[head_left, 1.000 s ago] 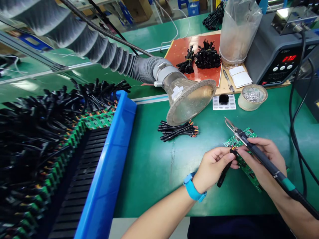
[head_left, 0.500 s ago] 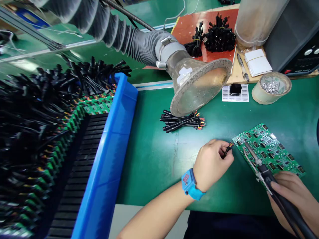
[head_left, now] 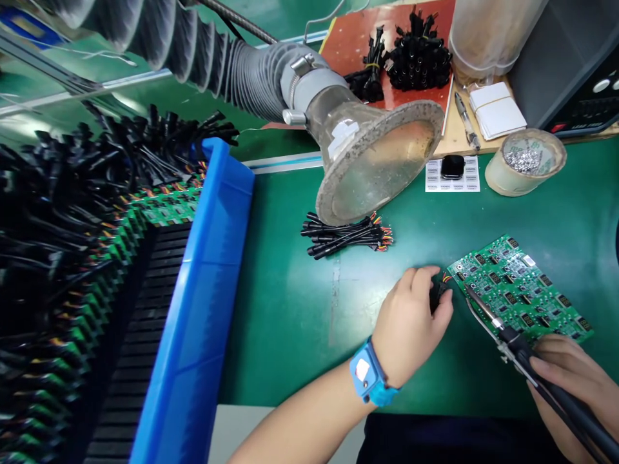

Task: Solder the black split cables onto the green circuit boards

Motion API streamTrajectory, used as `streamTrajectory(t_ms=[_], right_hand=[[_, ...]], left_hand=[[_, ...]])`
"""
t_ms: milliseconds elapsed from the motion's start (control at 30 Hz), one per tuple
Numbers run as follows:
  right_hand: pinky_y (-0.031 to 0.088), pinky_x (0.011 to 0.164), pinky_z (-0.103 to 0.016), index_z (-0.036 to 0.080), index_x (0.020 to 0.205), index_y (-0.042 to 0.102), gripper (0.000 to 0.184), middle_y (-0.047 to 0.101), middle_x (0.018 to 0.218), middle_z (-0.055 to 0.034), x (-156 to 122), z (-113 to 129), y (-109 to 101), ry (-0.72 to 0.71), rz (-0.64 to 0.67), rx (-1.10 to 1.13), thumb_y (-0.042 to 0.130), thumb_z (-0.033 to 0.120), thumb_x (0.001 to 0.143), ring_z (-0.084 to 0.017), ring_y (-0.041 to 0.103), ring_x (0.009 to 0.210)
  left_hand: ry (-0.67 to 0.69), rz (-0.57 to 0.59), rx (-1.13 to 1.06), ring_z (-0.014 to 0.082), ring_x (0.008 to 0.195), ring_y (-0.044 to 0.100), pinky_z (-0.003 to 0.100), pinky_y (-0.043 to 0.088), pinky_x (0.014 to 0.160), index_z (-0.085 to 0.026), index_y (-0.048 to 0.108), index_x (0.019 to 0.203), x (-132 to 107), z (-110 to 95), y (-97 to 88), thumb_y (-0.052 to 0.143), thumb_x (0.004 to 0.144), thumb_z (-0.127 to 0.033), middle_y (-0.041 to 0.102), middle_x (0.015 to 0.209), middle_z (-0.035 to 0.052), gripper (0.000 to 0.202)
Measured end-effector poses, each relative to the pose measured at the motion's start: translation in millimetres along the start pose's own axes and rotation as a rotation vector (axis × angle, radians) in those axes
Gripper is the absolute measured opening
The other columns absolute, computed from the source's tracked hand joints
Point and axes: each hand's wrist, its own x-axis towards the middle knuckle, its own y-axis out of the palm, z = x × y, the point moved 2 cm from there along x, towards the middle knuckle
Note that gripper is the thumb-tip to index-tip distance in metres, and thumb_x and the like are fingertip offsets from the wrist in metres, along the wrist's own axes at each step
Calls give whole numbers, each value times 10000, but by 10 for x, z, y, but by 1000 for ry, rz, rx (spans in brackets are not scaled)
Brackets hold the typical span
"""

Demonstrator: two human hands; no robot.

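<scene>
Although your clenched left hand (head_left: 411, 325) hides most of the black wire connector (head_left: 438, 296), its leads (head_left: 445, 278) show beside the green circuit board (head_left: 517, 290), where your right hand (head_left: 570, 386) grips a black soldering iron (head_left: 520, 351).

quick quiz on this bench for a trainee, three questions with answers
1. Which hand grips the soldering iron?
2. True or false: a blue strap circles the left wrist.
3. What does the left hand hold at the edge of the green circuit board?
a) a black wired connector
b) a roll of tape
c) a pen

Key:
1. the right hand
2. true
3. a
</scene>
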Motion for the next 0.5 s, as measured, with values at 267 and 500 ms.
streamTrajectory(t_ms=[267,500], right_hand=[[509,704,-393,195,1219,505,535,608,883,-53,42,4,-26,-23,-1,19,543,-18,730,-209,594,838],[533,646,-369,220,1227,507,525,628,835,-46,141,37,-31,4,-16,-21,535,19,743,-209,608,784]], left_hand=[[-31,16,-88,125,612,569,263,528,612,-136,647,873,26,12,4,599,774,-159,582,759,32,113],[-20,9,-118,123,608,585,246,528,586,-147,669,924,16,0,23,603,792,-193,595,736,30,154]])
